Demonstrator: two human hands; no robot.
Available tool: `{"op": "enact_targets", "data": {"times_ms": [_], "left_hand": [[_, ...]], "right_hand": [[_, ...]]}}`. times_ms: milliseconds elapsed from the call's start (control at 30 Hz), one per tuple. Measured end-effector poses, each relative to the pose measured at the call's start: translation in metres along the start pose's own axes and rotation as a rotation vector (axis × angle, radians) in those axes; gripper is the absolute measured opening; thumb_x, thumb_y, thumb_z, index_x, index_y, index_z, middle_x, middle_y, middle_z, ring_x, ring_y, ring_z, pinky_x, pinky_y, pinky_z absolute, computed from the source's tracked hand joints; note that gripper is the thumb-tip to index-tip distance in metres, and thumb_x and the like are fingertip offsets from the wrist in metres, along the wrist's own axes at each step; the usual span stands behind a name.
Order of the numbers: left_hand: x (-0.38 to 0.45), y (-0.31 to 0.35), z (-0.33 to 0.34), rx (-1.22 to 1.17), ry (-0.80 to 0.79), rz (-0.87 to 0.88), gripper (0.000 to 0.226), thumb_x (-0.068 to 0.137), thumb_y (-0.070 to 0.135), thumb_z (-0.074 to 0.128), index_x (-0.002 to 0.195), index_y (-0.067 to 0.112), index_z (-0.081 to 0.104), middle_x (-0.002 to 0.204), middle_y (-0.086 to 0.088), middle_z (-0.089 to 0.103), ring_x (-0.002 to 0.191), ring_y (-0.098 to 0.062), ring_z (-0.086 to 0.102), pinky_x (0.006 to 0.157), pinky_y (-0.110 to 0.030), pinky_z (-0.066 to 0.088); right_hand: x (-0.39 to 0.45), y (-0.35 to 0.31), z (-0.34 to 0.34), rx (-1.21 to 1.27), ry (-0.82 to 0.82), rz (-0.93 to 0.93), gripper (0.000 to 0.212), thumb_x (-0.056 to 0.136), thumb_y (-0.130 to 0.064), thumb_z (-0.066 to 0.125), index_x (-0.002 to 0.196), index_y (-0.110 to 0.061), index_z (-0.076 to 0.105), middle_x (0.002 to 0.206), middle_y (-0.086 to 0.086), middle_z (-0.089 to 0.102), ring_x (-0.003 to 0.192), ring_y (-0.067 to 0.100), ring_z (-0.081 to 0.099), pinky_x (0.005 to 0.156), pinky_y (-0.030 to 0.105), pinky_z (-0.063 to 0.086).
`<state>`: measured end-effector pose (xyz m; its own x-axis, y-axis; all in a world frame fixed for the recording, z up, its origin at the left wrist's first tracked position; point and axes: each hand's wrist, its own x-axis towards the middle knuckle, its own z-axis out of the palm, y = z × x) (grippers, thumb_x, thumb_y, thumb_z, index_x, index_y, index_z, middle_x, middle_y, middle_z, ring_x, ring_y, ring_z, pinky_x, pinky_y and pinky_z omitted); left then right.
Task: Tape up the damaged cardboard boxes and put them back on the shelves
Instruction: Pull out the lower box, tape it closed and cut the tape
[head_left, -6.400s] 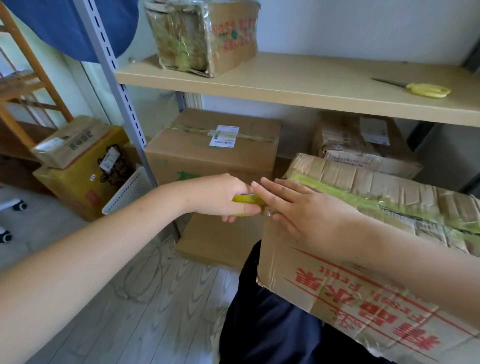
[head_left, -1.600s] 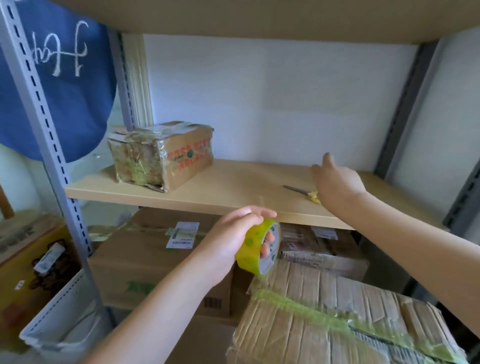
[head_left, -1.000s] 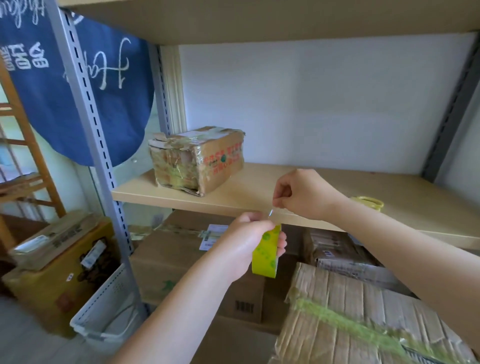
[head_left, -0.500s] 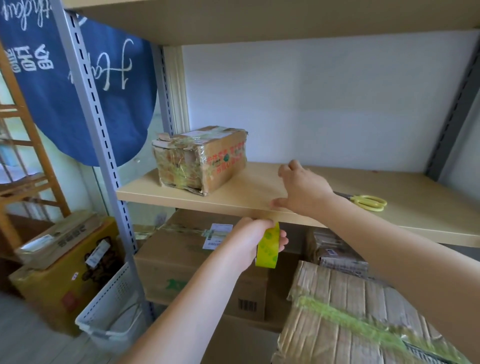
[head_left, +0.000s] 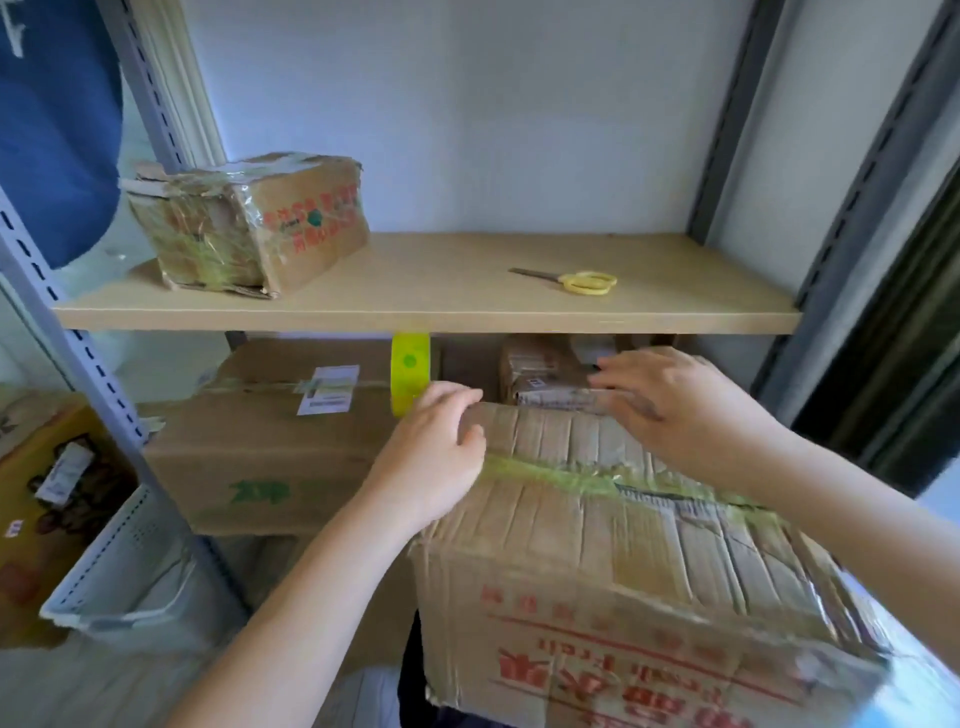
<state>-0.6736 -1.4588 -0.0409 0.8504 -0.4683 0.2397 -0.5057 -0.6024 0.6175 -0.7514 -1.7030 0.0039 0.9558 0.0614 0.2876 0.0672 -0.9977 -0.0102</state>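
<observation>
A large creased cardboard box (head_left: 623, 561) with red print lies in front of me, a yellow-green tape strip running along its top seam. My left hand (head_left: 434, 460) wraps the box's far-left top corner, fingers curled onto the top. My right hand (head_left: 675, 405) lies over the far top edge with fingers spread, slightly blurred. The yellow-green tape roll (head_left: 410, 374) hangs from the front edge of the wooden shelf (head_left: 415, 312), just above my left hand and held by neither hand.
On the shelf lie yellow-handled scissors (head_left: 582, 282) and a small taped box (head_left: 249, 223) at the left. Below are a labelled brown box (head_left: 270, 431) and a smaller box (head_left: 545, 374). A white basket (head_left: 119, 582) stands beside the grey upright (head_left: 78, 332).
My left hand has let go of the tape roll, which now hangs from the shelf edge. Both hands have come down onto the large box. The scissors lie on the shelf.
</observation>
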Motion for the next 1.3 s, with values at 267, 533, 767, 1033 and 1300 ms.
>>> {"op": "enact_targets", "data": {"times_ms": [267,533,767,1033,1300], "left_hand": [[0.009,0.001,0.035,0.037,-0.329,-0.421,0.071,0.106,0.047,0.028,0.159,0.008,-0.001,0.165,-0.017,0.008,0.149,-0.034,0.023,0.117,-0.041,0.023],[-0.002,-0.011,0.037,-0.282,-0.210,-0.541,0.052,0.105,0.045,0.039,0.146,0.014,0.048,0.146,-0.013,0.051,0.134,-0.031,0.047,0.114,-0.045,0.034],[-0.011,-0.013,0.030,-0.348,-0.197,-0.565,0.057,0.104,0.048,0.041,0.147,0.012,0.046,0.146,-0.015,0.050,0.135,-0.033,0.047,0.115,-0.049,0.033],[-0.017,-0.019,0.033,-0.319,-0.197,-0.553,0.057,0.103,0.050,0.041,0.149,0.016,0.044,0.147,-0.013,0.050,0.136,-0.030,0.046,0.114,-0.047,0.035],[-0.037,-0.035,0.034,-0.960,-0.285,-0.698,0.039,0.096,0.047,0.059,0.107,0.014,0.076,0.096,-0.012,0.076,0.081,-0.028,0.075,0.062,-0.035,0.060]], "right_hand": [[-0.097,0.045,0.038,0.575,-0.194,0.768,0.081,0.099,-0.052,0.043,0.158,-0.023,-0.003,0.165,0.004,0.004,0.149,0.024,0.020,0.116,0.032,0.020],[-0.118,0.037,0.039,1.241,-0.087,0.958,0.072,0.096,-0.049,0.054,0.153,-0.048,0.010,0.108,-0.003,0.057,0.069,0.016,0.074,0.054,0.030,0.060],[-0.159,0.011,0.024,1.376,-0.106,0.904,0.087,0.068,-0.084,0.060,0.145,-0.055,0.031,0.135,-0.002,0.060,0.104,0.021,0.070,0.078,0.040,0.060],[-0.181,-0.002,0.061,1.606,0.121,0.831,0.045,0.089,-0.070,0.047,0.133,-0.061,0.046,0.117,-0.010,0.071,0.100,0.019,0.072,0.083,0.043,0.059],[-0.145,0.032,0.052,1.583,0.030,0.930,0.046,0.092,-0.049,0.057,0.126,-0.017,0.057,0.098,0.014,0.074,0.079,0.028,0.075,0.059,0.032,0.057]]}}
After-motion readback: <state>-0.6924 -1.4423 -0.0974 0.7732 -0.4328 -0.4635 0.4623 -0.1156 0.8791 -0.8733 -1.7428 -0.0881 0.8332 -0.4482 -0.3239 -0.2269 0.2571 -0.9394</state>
